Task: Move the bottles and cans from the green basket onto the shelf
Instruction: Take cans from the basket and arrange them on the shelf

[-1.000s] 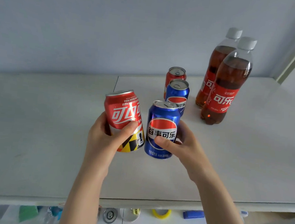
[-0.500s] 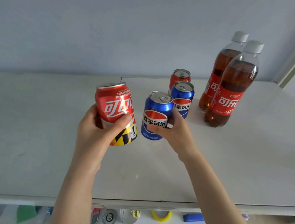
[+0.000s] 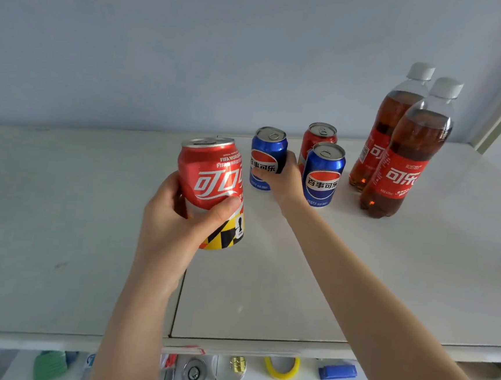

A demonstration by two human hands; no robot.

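While left hand (image 3: 173,231) grips red can (image 3: 211,186), right hand (image 3: 283,177) clasps blue can (image 3: 267,152).

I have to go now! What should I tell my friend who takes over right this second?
Left hand: holds a red can above the shelf.
Right hand: grips a blue can at the back, beside the others.
Done: one red can, one blue can and two cola bottles stand on the shelf.
Left: release the blue can, set the red one down. The basket is out of view.

Yellow ring (image 3: 281,369) — blue block (image 3: 337,372) beside
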